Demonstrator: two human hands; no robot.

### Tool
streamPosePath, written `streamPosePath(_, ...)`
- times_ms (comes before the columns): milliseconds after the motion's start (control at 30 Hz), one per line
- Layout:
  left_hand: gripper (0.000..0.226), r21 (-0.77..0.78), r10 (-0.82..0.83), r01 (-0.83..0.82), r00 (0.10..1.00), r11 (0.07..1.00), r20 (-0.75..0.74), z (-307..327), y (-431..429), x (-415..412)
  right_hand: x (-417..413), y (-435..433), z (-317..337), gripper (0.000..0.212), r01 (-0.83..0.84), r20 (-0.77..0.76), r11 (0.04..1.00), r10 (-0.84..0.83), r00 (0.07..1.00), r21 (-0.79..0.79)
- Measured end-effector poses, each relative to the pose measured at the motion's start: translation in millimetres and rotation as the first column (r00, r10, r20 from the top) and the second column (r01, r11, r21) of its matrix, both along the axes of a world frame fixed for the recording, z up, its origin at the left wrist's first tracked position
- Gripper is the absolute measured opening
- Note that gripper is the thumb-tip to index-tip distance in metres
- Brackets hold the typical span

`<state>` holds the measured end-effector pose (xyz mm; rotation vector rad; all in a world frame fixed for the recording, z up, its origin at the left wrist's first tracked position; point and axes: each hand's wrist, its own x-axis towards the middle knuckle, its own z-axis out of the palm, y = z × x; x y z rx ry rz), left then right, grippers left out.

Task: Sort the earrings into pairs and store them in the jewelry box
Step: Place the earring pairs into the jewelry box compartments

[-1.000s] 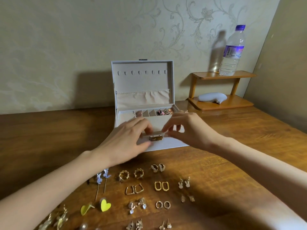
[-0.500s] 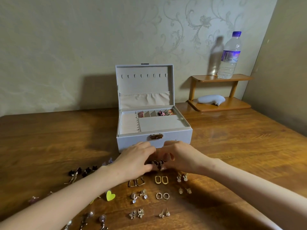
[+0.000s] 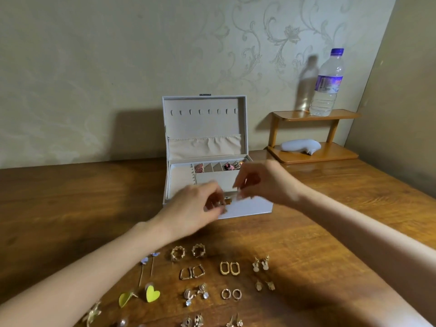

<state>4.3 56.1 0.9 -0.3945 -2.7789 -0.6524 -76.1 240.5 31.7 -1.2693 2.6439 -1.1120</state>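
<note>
The white jewelry box [image 3: 250,207] stands open at mid-table, its lid [image 3: 204,123] upright. A few earrings [image 3: 232,165] lie in its back compartments. My left hand [image 3: 195,208] hovers at the box's front edge by the gold clasp [image 3: 227,201], fingertips pinched on a small earring, blurred. My right hand [image 3: 262,182] is over the tray's right side, also pinching a small earring. Paired earrings lie in rows on the table nearer me: crown hoops [image 3: 187,252], gold oval hoops [image 3: 230,268], rabbit studs [image 3: 260,265], yellow hearts [image 3: 141,295].
A small wooden shelf [image 3: 313,138] stands at the back right with a water bottle [image 3: 326,83] on top and a white object [image 3: 300,145] below. More earring pairs [image 3: 231,294] reach the table's near edge. The wall is close behind the box.
Both hands went down to the top row of earrings, took the small pair there, and have risen to the box front. That pair is gone from the table.
</note>
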Motion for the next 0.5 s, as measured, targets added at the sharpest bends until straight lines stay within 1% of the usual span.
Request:
streamPosePath(67,0.017,0.058,0.032,-0.029,0.998,0.998,-0.055,11.6,-6.1,-16.8,-19.3,-5.2,12.6,0.014,0.017,0.048,0.997,-0.014,0.999,-0.074)
streamPosePath(133,0.015,0.112,0.091,-0.082,0.992,0.990,-0.084,17.7,-14.4,-38.1,-43.3,-12.8,18.2,0.013,0.038,0.090,0.994,-0.029,0.995,-0.104)
streamPosePath(333,0.013,0.215,0.241,-0.212,0.963,0.953,-0.120,13.2,-28.9,-99.0,-103.7,-40.9,11.7,0.024,0.134,0.187,0.989,-0.122,0.975,-0.054)
streamPosePath(500,0.013,0.206,0.302,-0.266,0.939,0.942,-0.167,3.2,-25.8,-129.9,-125.7,-56.7,-0.7,0.022,0.208,0.298,0.975,-0.174,0.939,-0.084)
